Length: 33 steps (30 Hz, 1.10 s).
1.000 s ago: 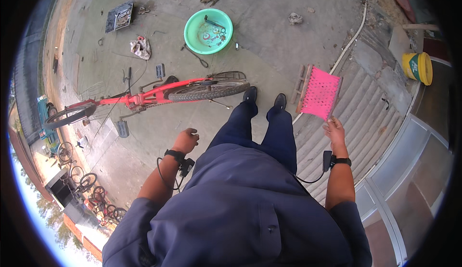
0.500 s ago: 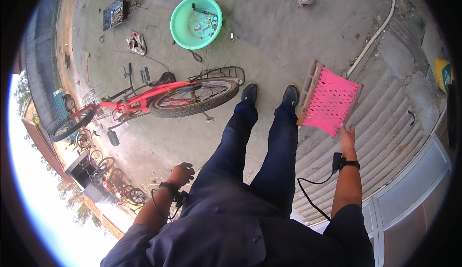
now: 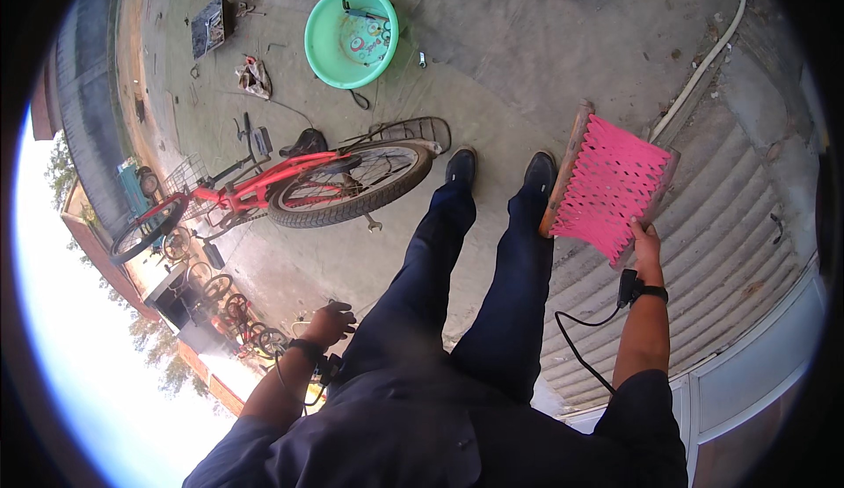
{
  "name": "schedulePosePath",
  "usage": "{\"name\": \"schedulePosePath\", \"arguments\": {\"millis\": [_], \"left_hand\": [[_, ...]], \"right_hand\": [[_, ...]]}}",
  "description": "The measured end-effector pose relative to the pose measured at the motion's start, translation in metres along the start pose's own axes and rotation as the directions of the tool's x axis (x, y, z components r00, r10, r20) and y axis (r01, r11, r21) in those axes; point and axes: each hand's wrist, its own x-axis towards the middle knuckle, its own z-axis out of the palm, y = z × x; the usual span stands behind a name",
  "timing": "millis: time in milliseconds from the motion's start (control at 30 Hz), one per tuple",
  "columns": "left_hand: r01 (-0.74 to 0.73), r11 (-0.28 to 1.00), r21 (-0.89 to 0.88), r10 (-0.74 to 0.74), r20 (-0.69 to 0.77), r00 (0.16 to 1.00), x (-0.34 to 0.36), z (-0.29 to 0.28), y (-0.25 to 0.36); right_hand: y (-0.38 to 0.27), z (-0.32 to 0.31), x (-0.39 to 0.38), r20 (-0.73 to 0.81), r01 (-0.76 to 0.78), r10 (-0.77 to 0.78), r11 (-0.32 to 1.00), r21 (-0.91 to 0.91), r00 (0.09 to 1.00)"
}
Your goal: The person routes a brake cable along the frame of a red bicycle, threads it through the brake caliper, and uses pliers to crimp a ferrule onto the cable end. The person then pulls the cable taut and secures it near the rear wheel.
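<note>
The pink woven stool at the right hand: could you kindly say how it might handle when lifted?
The pink woven stool is probably light, judging by its openwork webbing. That webbing may give when pressed, while the straight wooden bars should stay stiff.

On your left, a red bicycle (image 3: pixel 283 170) stretches across the concrete floor (image 3: pixel 492 66), its wire basket (image 3: pixel 186 177) at the left and its rear rack (image 3: pixel 409 130) toward the middle. On the far side of it you have a light green basin (image 3: pixel 327 47) with a dark tool and small parts inside; a small silvery piece (image 3: pixel 423 60) lies just right of it. Left of the basin are a crumpled cloth (image 3: pixel 254 77) and, farther off, a dark tray (image 3: pixel 227 18) of tools. To your far right, a pale pipe (image 3: pixel 712 59) runs beside the ridged slope (image 3: pixel 703 215). More bicycles (image 3: pixel 237 310) stand well off left.
</note>
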Motion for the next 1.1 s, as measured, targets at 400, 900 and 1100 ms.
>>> {"name": "schedulePosePath", "arguments": {"millis": [400, 900, 1100], "left_hand": [[-0.239, 0.965, -0.105, 0.240, -0.005, 0.971, -0.065, 0.009, 0.063], [-0.372, 0.755, -0.540, 0.434, -0.014, 0.901, -0.043, -0.052, 0.220], [-0.391, 0.626, -0.675, 0.435, -0.114, 0.893, -0.068, -0.115, 0.296]], "right_hand": [[-0.176, 0.020, -0.073, -0.032, 0.188, -0.212, 0.920, -0.343, 0.977], [-0.463, -0.051, -0.144, -0.180, 0.168, -0.244, 0.919, -0.356, 0.953], [-0.624, -0.013, -0.116, -0.190, 0.199, -0.251, 0.946, -0.257, 0.949]]}}
